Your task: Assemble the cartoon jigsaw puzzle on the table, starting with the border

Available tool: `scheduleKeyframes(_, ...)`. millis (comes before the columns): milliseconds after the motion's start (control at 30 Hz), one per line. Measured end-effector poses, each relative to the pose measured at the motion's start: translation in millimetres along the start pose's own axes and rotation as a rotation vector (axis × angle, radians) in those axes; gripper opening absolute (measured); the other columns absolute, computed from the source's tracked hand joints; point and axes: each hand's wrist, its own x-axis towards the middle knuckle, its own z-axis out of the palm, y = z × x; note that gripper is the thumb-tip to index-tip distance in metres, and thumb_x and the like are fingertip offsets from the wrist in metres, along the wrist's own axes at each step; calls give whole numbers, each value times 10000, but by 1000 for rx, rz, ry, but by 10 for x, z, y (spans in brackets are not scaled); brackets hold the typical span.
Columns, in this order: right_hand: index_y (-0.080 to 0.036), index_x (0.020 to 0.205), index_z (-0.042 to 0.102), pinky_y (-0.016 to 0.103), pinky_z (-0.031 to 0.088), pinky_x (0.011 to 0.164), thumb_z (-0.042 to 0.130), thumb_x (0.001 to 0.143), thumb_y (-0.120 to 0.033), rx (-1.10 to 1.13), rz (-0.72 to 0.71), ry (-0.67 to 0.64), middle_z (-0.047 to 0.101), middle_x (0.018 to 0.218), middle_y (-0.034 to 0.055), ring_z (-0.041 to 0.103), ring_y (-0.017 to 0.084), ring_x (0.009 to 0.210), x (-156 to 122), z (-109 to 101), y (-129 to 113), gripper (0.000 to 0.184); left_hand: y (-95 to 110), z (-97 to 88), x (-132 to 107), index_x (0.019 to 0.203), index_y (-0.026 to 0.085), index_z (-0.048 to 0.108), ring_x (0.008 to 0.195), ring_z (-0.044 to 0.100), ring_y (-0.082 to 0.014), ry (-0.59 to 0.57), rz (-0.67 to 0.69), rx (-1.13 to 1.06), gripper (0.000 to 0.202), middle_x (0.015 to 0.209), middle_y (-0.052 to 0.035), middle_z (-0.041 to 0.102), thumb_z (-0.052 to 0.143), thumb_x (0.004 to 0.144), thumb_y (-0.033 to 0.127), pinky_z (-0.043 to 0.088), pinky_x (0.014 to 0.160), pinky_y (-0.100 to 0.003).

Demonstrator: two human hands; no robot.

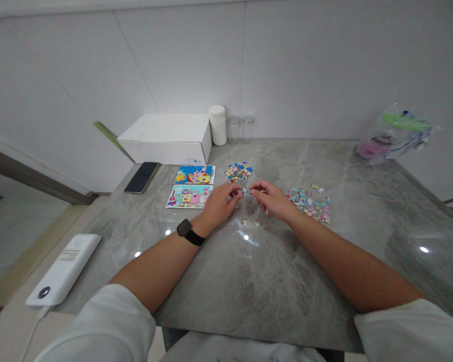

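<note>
My left hand and my right hand meet over the middle of the grey marble table. The left hand's fingers pinch a small puzzle piece. My right hand is curled, fingertips pinched close to that piece; what it holds is too small to name. A black watch sits on my left wrist. Two loose pieces lie just in front of the hands. A blue pile of pieces lies beyond the hands, and a pastel pile lies to the right.
Two cartoon picture cards lie left of the hands. Behind them are a white box, a white canister and two glass jars. A phone, a white power bank and a plastic bag sit near the edges.
</note>
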Motion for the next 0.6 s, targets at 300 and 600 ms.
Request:
scheduleKeyframes(300,-223,1130,665,352,539,748,606,882,-382,-359,-314,394,722,1084,66,629,172,740,341,-449,298,301,189,-655,233,1123,219,720,817,641,-180,-96,-59,226,191,949,-34,729,645,995,340,495,797,-323)
scheduleKeyframes(600,-214,1050,690,357,550,754,577,878,-273,-539,-502,404,684,1057,86,635,194,772,298,-420,367,214,57,-750,215,1074,221,750,829,666,-203,-460,-34,394,193,937,-43,757,643,968,342,462,756,-314)
